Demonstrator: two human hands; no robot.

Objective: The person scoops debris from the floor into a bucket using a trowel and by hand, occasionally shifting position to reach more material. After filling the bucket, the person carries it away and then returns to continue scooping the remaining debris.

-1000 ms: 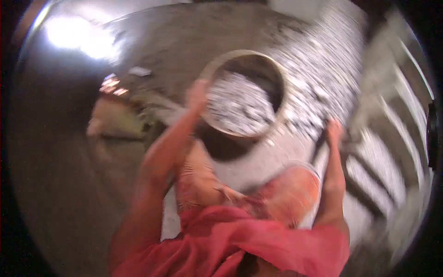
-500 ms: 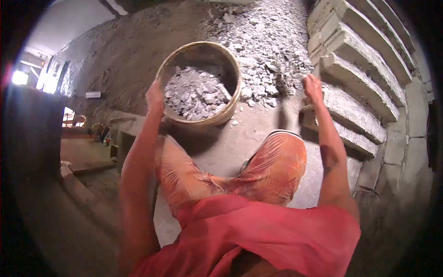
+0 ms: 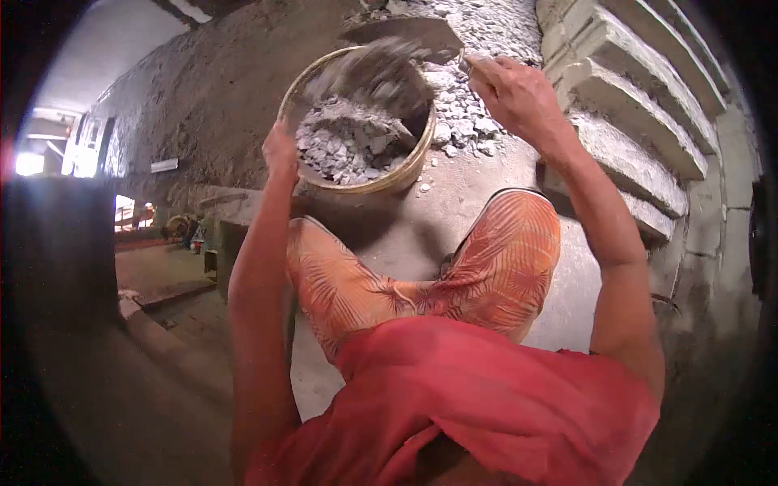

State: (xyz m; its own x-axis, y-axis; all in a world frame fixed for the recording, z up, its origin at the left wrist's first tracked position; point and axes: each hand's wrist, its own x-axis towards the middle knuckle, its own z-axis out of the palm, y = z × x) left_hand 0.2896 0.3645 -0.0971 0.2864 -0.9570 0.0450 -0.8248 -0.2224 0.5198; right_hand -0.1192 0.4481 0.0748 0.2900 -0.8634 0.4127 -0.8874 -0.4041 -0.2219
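A round bucket [image 3: 377, 187] with a pale rim stands in front of me, partly filled with grey crushed stone [image 3: 336, 150]. My left hand [image 3: 280, 151] is closed on the left side of its rim. Above the far right of the bucket, my right hand [image 3: 515, 93] grips a trowel [image 3: 417, 34] by the handle, its dark blade tilted over the opening. Loose stone, smeared by motion, drops from the blade into the bucket. The bucket's bottom is hidden by the stone.
Behind and right of the bucket spreads a heap of crushed stone [image 3: 502, 28]. Stacked rough concrete slabs [image 3: 632, 105] line the right side. A rough wall [image 3: 203, 89] stands at the left. My knees in patterned trousers [image 3: 510, 259] flank the floor near the bucket.
My right hand has come from beside the slabs, left and up to the bucket, and the trowel now shows over it with stone falling. My left hand stays on the rim.
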